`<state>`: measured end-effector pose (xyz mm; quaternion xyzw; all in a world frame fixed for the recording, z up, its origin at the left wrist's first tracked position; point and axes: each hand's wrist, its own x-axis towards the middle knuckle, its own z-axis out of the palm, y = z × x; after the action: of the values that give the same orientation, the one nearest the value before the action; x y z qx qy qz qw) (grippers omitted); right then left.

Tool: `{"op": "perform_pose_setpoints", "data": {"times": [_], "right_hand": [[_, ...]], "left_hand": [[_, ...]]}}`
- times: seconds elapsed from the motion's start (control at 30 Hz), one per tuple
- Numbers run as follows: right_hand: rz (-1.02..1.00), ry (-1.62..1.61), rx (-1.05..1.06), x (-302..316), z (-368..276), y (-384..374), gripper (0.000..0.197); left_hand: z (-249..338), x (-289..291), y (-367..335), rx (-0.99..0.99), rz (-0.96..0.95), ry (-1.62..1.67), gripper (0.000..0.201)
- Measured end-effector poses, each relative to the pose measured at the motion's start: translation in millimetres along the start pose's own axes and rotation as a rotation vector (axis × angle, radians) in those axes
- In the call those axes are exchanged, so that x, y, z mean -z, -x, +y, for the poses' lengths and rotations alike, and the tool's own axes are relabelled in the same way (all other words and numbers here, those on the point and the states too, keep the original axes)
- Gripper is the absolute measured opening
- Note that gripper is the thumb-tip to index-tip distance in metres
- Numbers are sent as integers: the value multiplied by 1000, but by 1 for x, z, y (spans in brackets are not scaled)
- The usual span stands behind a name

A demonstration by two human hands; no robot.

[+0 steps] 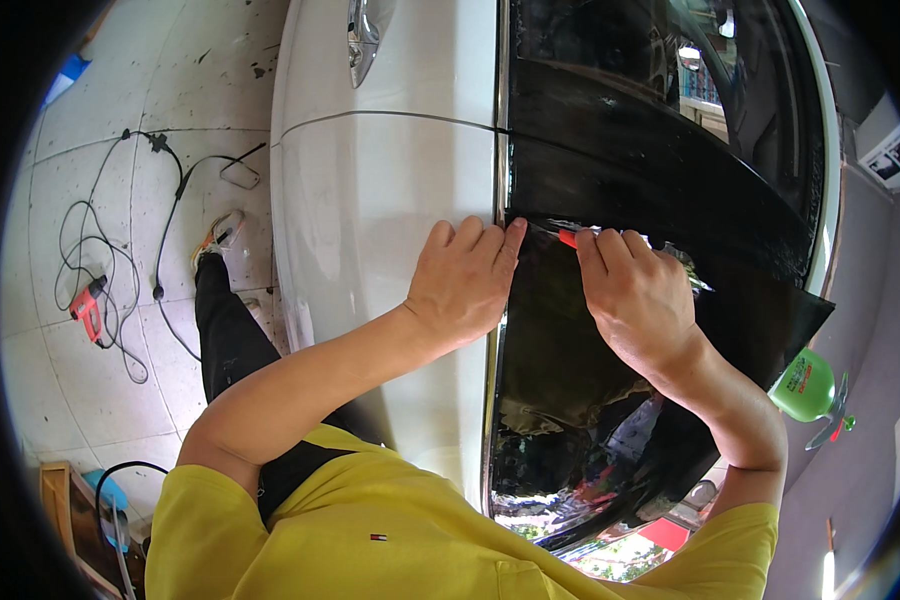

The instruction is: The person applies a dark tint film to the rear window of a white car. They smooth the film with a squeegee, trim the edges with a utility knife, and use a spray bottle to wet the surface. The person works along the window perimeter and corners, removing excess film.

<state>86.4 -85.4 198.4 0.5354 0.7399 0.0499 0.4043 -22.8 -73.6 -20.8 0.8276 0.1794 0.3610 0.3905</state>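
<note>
A dark glossy film lies over the side window of a white car, its right corner sticking out past the window frame. My left hand rests at the window's lower trim, fingers curled and the index fingertip touching the film's edge. Whether those curled fingers hold anything is hidden. Closed round a small red tool, my right hand bears on the film a little to the right. Only the tool's red end shows, so its exact kind cannot be told. Wrinkles and bright reflections run through the film near both hands.
A red heat gun with a tangled black cord lies on the tiled floor at left. Beyond the car's right side is a green spray bottle. A wooden box stands at lower left. A door handle juts out above.
</note>
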Motion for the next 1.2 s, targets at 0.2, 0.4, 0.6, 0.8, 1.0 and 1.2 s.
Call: {"op": "perform_pose_setpoints", "data": {"times": [0.2,0.4,0.6,0.8,1.0,1.2], "right_hand": [[-20,15,3,-5,-2,-3,25],[-60,38,3,0,-9,-7,17],[-96,99,-19,2,-15,-10,13],[-111,105,-32,7,-16,-9,15],[-126,104,-60,15,-11,-2,16],[-149,148,-75,28,0,11,16]], "left_hand": [[-1,1,0,-13,-26,-1,48],[-1,-1,0,-18,-19,14,48],[-1,2,0,-19,-61,0,49],[0,7,-3,-10,-65,18,50],[0,12,-7,-19,-93,11,51],[1,20,-13,-34,-154,-9,49]]}}
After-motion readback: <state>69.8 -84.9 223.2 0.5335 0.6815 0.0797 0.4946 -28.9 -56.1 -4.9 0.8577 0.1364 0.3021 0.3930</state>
